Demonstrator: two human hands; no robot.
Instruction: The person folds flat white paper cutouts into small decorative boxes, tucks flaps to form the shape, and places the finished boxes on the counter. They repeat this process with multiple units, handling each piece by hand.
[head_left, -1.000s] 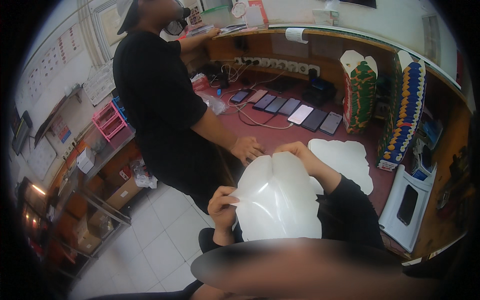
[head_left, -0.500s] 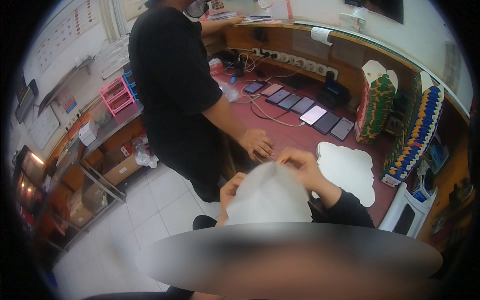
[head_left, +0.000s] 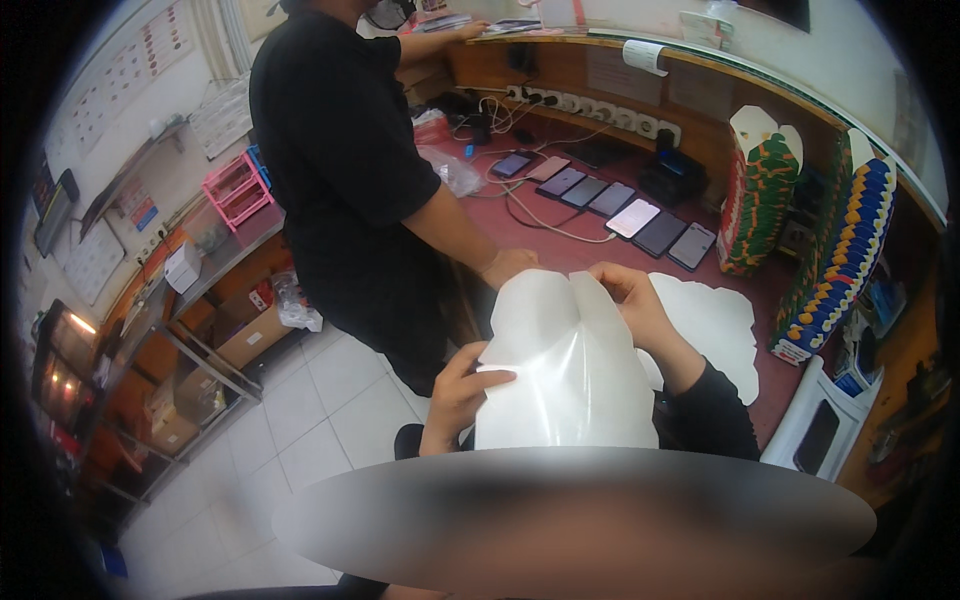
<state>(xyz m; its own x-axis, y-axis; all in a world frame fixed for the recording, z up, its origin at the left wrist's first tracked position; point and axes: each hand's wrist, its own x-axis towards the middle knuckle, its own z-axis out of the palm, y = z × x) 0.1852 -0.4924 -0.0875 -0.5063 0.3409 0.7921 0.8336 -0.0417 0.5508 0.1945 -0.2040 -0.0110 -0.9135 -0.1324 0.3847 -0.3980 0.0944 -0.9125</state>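
Observation:
A white, glossy takeaway box blank (head_left: 560,380) with scalloped edges is bent up in front of me, a crease running down its middle. My left hand (head_left: 460,393) grips its left edge, thumb lying across the pale face and the other fingers behind it. At the blank's upper right corner my right hand (head_left: 632,308) pinches a flap; part of those fingers is hidden behind the card. More flat white blanks (head_left: 710,325) lie on the red tabletop, just beyond my right wrist. The lower part of the held blank is covered by a blurred patch.
A person in black (head_left: 345,170) stands at the left of the red table (head_left: 570,240), one arm reaching behind my blank. Several phones (head_left: 632,218) with cables lie in a row. Nested stacks of green boxes (head_left: 760,200) and blue boxes (head_left: 845,255) stand at right, near a white device (head_left: 825,420).
The blank has tipped so more of its glossy face and crease shows. My left thumb now lies across its front, and my right hand has shifted up and slightly right along the top edge.

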